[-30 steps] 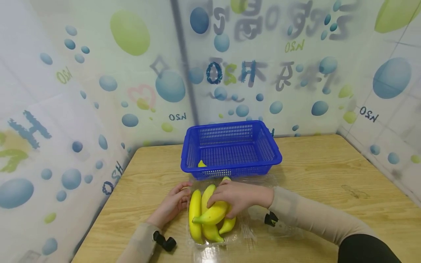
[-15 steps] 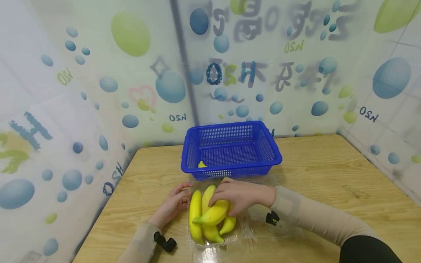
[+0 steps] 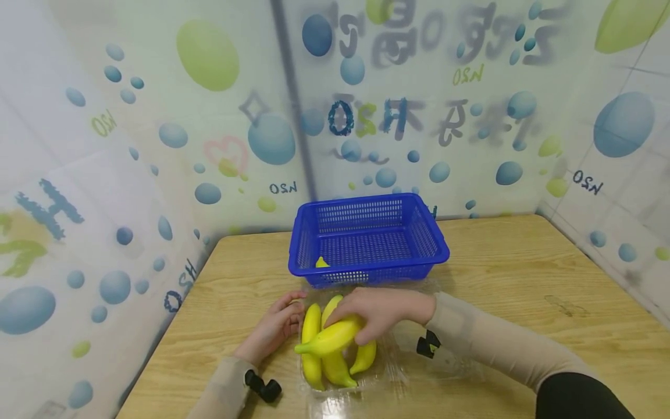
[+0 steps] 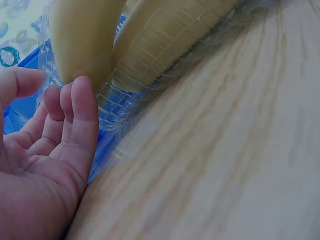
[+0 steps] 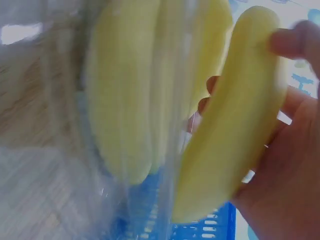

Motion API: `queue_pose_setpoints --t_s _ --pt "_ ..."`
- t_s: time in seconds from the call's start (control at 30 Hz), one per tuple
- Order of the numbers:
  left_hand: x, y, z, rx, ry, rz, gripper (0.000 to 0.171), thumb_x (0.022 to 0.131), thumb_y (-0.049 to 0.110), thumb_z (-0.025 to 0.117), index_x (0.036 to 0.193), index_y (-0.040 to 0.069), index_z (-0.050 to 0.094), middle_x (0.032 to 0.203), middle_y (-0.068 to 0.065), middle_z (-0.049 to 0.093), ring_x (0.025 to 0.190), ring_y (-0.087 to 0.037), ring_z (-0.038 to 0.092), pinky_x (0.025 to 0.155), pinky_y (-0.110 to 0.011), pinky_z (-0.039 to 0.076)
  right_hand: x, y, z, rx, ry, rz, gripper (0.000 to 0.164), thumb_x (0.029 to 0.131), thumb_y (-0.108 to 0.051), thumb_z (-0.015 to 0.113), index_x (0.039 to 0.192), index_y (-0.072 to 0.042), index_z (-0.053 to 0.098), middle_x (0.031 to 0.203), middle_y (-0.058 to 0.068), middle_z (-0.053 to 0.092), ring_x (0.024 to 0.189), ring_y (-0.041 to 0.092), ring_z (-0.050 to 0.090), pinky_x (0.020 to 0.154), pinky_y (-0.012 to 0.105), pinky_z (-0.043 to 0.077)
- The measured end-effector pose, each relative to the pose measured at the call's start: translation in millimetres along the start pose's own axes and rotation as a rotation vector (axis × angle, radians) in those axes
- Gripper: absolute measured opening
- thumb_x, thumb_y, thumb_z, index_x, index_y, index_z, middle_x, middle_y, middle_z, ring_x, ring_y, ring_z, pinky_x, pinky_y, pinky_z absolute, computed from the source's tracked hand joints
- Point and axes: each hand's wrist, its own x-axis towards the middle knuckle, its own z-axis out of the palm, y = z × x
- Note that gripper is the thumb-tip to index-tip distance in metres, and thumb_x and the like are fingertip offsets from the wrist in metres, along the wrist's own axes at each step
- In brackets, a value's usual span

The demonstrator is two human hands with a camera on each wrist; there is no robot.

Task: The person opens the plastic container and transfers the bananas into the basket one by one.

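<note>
My right hand (image 3: 379, 311) grips a yellow banana (image 3: 332, 338), with the thumb on one side and the fingers on the other in the right wrist view. It is above several other bananas (image 3: 336, 368) lying in a clear plastic box (image 3: 335, 389). At the box's left side is my left hand (image 3: 276, 327), fingers loosely bent. In the left wrist view its fingertips (image 4: 82, 92) rest against the clear wall, with the thumb apart from them. A yellow tip of another banana (image 3: 321, 262) shows inside the blue basket (image 3: 369, 270) behind the box.
Clear plastic, seemingly the box's lid (image 3: 413, 352), spreads to the right under my right forearm. All of it stands on a wooden table (image 3: 523, 279). Patterned sheets with blue and green dots (image 3: 272, 138) hang at the back and both sides.
My right hand has lifted the banana a little off the others, and its stem end has swung left over the leftmost banana. The left hand stays in place.
</note>
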Motion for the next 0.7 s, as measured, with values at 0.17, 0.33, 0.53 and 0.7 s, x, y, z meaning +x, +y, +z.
queue_pose_setpoints --t_s 0.17,0.33,0.53,0.7 --pt "0.2 0.6 0.9 0.012 -0.013 0.018 0.025 0.102 0.010 0.043 0.127 0.002 0.042 0.078 0.002 0.057 0.066 -0.008 0.056 0.065 -0.025 0.051 10 0 -3 0.122 -0.006 0.027 0.047 0.084 -0.020 0.049 0.129 -0.012 0.059 0.095 -0.012 0.057 0.078 0.002 0.049 0.071 0.017 0.042" --pt "1.0 0.2 1.7 0.004 -0.017 0.021 0.022 0.102 0.008 0.042 0.124 0.005 0.043 0.077 0.003 0.057 0.065 -0.008 0.056 0.064 -0.025 0.051 21 1 -1 0.085 -0.037 0.099 0.043 0.083 -0.027 0.056 0.125 -0.015 0.060 0.085 -0.013 0.055 0.071 0.002 0.049 0.065 0.017 0.042" --pt "1.7 -2.4 1.3 0.004 -0.008 0.024 0.017 0.102 0.010 0.044 0.118 0.016 0.049 0.077 0.003 0.056 0.066 -0.007 0.056 0.063 -0.023 0.050 30 4 2 0.088 -0.072 0.140 0.050 0.070 -0.019 0.081 0.111 -0.020 0.053 0.084 -0.013 0.054 0.067 0.002 0.050 0.060 0.015 0.045" --pt "1.0 -2.5 0.4 0.006 -0.017 0.033 0.018 0.102 0.010 0.044 0.118 0.016 0.049 0.075 0.002 0.055 0.065 -0.008 0.055 0.061 -0.023 0.049 32 10 1 0.148 -0.032 0.150 0.050 0.067 -0.010 0.082 0.101 -0.020 0.046 0.082 -0.010 0.049 0.070 0.004 0.048 0.063 0.017 0.043"
